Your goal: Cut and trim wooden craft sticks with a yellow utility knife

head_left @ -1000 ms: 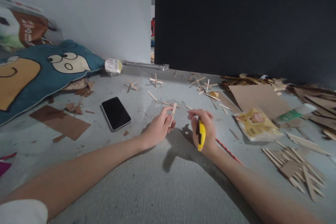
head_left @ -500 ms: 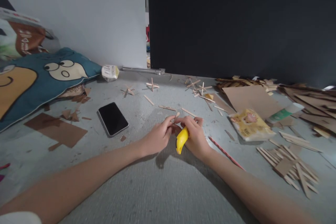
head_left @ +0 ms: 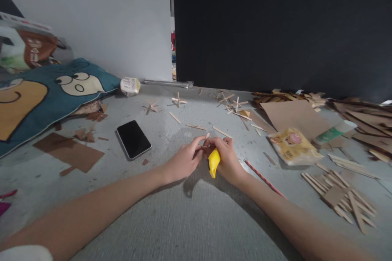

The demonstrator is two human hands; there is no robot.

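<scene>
My left hand (head_left: 185, 158) is closed in a pinch on a small wooden craft stick (head_left: 207, 135), whose pale rounded end pokes up past the fingertips. Close against it, my right hand (head_left: 226, 159) wraps round a yellow banana-shaped tool (head_left: 214, 162) that points down toward me. The tool's working end is hidden between the hands, where the fingertips nearly meet. Just beyond the fingers lie loose craft sticks (head_left: 222, 131) (head_left: 196, 127). A red patterned pencil-like stick (head_left: 263, 178) rests by my right wrist.
A phone (head_left: 134, 139) and brown cardboard (head_left: 72, 153) lie left, before a blue pillow (head_left: 61, 89). Crossed-stick pieces (head_left: 179, 100) stand farther back. Rightward are a yellow tissue pack (head_left: 294, 147), a glue stick (head_left: 335, 131) and a craft-stick pile (head_left: 343, 197). A black panel (head_left: 281, 28) rises behind.
The yellow tool has tilted slightly and shifted a little to the right in my right hand. My left hand keeps its pinch on the stick. The whole view has shifted slightly.
</scene>
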